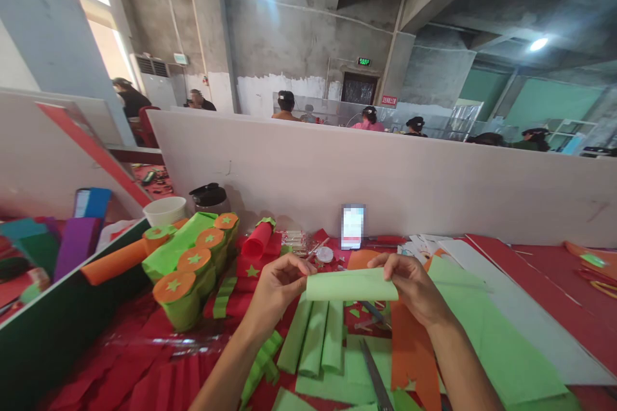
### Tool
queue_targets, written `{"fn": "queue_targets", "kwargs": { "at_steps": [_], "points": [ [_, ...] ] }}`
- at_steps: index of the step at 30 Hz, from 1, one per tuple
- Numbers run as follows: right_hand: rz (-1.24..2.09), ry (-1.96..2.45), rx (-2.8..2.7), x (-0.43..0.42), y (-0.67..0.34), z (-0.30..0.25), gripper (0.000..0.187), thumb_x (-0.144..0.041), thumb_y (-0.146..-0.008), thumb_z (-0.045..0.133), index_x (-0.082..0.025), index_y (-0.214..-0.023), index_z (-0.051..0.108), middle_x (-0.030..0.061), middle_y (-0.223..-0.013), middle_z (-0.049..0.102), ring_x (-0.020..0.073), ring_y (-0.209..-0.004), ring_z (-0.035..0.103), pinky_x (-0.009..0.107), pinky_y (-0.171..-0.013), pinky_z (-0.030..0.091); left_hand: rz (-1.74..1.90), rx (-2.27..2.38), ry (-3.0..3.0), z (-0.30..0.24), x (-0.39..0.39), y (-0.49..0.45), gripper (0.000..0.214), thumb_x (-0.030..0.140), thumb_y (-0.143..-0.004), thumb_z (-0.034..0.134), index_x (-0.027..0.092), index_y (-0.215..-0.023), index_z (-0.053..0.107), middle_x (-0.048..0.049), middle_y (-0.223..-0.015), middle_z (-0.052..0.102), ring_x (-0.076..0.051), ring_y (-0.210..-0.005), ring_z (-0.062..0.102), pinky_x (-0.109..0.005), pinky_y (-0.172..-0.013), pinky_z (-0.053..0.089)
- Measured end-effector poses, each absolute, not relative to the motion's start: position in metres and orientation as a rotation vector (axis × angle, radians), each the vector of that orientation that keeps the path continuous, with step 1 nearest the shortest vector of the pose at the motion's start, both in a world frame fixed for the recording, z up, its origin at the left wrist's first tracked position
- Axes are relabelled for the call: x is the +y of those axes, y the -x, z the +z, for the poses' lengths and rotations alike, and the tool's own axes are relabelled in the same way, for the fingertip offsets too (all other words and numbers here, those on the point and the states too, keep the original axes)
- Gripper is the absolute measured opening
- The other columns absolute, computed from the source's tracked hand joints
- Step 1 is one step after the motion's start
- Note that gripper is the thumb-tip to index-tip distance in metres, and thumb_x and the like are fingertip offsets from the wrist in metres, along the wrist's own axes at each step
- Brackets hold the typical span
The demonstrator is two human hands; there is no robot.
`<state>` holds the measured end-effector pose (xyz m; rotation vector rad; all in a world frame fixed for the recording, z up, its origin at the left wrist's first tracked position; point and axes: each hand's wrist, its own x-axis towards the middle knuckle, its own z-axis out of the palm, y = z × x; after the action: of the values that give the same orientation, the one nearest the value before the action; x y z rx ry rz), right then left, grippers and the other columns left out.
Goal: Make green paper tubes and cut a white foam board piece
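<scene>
A light green paper tube (351, 285) is held level above the table. At its left end, my left hand (285, 281) pinches it between thumb and fingers. The opposite end is gripped by my right hand (413, 286). Below it, several rolled green paper tubes (314, 337) lie side by side. Scissors (376, 372) rest on green paper sheets (354, 356) in front of me, with an orange paper strip (413, 347) to their right.
On the left stand green paper cylinders with orange star-marked tops (174, 289). Behind them are a white bowl (164, 210) and a dark-lidded jug (209, 196). A phone (353, 228) leans on the white partition (424, 186). Large green sheets (491, 327) lie at right; several people sit beyond.
</scene>
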<state>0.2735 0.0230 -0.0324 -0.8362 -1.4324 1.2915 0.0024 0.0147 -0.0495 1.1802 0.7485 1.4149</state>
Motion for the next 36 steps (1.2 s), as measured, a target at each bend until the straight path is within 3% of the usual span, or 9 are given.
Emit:
{"fn": "queue_targets", "kwargs": {
  "at_steps": [5, 8, 11, 15, 19, 22, 27, 30, 36],
  "points": [
    [1.386, 0.812, -1.384, 0.019, -0.266, -0.026, 0.026, -0.036, -0.077, 0.077, -0.022, -0.078, 0.056, 0.0067, -0.102, 0.071, 0.0147, -0.066, 0.058, 0.024, -0.058, 0.044, 1.330, 0.721, -1.251, -0.045, 0.013, -0.003, 0.024, 0.020, -0.070, 0.080, 0.018, -0.087, 0.064, -0.0048, -0.088, 0.069, -0.016, -0.077, 0.064, -0.023, -0.067, 0.050],
    [1.405, 0.833, -1.448, 0.018, -0.261, -0.024, 0.027, -0.037, -0.075, 0.078, -0.023, -0.093, 0.064, 0.0073, -0.102, 0.071, 0.0171, -0.072, 0.061, 0.023, -0.055, 0.044, 1.182, 0.713, -1.320, -0.044, 0.010, -0.006, 0.033, 0.021, -0.070, 0.078, 0.017, -0.101, 0.070, -0.0094, -0.097, 0.073, -0.021, -0.083, 0.067, -0.026, -0.070, 0.052],
    [1.434, 0.869, -1.567, 0.018, -0.259, -0.026, 0.034, -0.040, -0.075, 0.076, -0.023, -0.104, 0.071, 0.0078, -0.103, 0.072, 0.0193, -0.077, 0.063, 0.023, -0.056, 0.045, 1.099, 0.727, -1.379, -0.044, 0.009, -0.010, 0.024, 0.023, -0.073, 0.076, 0.016, -0.096, 0.076, -0.0096, -0.093, 0.076, -0.023, -0.085, 0.069, -0.028, -0.073, 0.052],
    [1.408, 0.957, -1.722, 0.017, -0.256, -0.028, 0.026, -0.036, -0.078, 0.071, -0.024, -0.101, 0.078, 0.0058, -0.094, 0.075, 0.0187, -0.074, 0.065, 0.024, -0.058, 0.047, 1.020, 0.716, -1.429, -0.042, 0.008, -0.010, 0.022, 0.024, -0.074, 0.075, 0.018, -0.095, 0.079, -0.0083, -0.092, 0.077, -0.026, -0.087, 0.070, -0.030, -0.075, 0.052],
    [1.365, 1.000, -1.728, 0.015, -0.253, -0.029, 0.024, -0.032, -0.077, 0.072, -0.025, -0.099, 0.079, 0.0059, -0.100, 0.076, 0.0191, -0.076, 0.066, 0.026, -0.061, 0.050, 0.909, 0.682, -1.504, -0.037, 0.005, -0.009, 0.027, 0.026, -0.078, 0.071, 0.019, -0.104, 0.078, -0.0094, -0.098, 0.077, -0.027, -0.095, 0.068, -0.032, -0.079, 0.052],
    [1.398, 1.055, -1.688, 0.015, -0.254, -0.030, 0.024, -0.030, -0.076, 0.072, -0.024, -0.097, 0.079, 0.0066, -0.098, 0.076, 0.0179, -0.067, 0.066, 0.024, -0.052, 0.049, 0.866, 0.691, -1.497, -0.036, 0.004, -0.007, 0.030, 0.021, -0.078, 0.068, 0.018, -0.106, 0.077, -0.0078, -0.089, 0.077, -0.024, -0.084, 0.068, -0.027, -0.069, 0.051],
    [1.514, 1.078, -1.636, 0.019, -0.258, -0.030, 0.021, -0.029, -0.078, 0.069, -0.020, -0.093, 0.079, 0.0035, -0.068, 0.071, 0.0144, -0.056, 0.062, 0.020, -0.043, 0.042, 0.871, 0.739, -1.301, -0.050, 0.011, -0.006, 0.031, 0.016, -0.075, 0.061, 0.015, -0.101, 0.077, -0.0052, -0.075, 0.074, -0.016, -0.064, 0.065, -0.022, -0.059, 0.048],
    [1.514, 1.124, -1.532, 0.023, -0.261, -0.031, 0.020, -0.029, -0.075, 0.072, -0.017, -0.091, 0.077, 0.0022, -0.068, 0.070, 0.0118, -0.053, 0.060, 0.018, -0.042, 0.039, 0.918, 0.829, -1.168, -0.058, 0.015, -0.005, 0.034, 0.013, -0.068, 0.060, 0.014, -0.097, 0.076, -0.0058, -0.079, 0.074, -0.014, -0.062, 0.065, -0.019, -0.054, 0.047],
    [1.397, 1.169, -1.362, 0.026, -0.265, -0.031, 0.033, -0.036, -0.077, 0.075, -0.017, -0.104, 0.073, 0.0050, -0.075, 0.073, 0.0161, -0.065, 0.067, 0.020, -0.049, 0.046, 0.950, 0.926, -1.056, -0.056, 0.017, -0.003, 0.030, 0.011, -0.062, 0.060, 0.014, -0.089, 0.073, -0.0038, -0.074, 0.072, -0.009, -0.057, 0.058, -0.015, -0.048, 0.040]
  ]
}}
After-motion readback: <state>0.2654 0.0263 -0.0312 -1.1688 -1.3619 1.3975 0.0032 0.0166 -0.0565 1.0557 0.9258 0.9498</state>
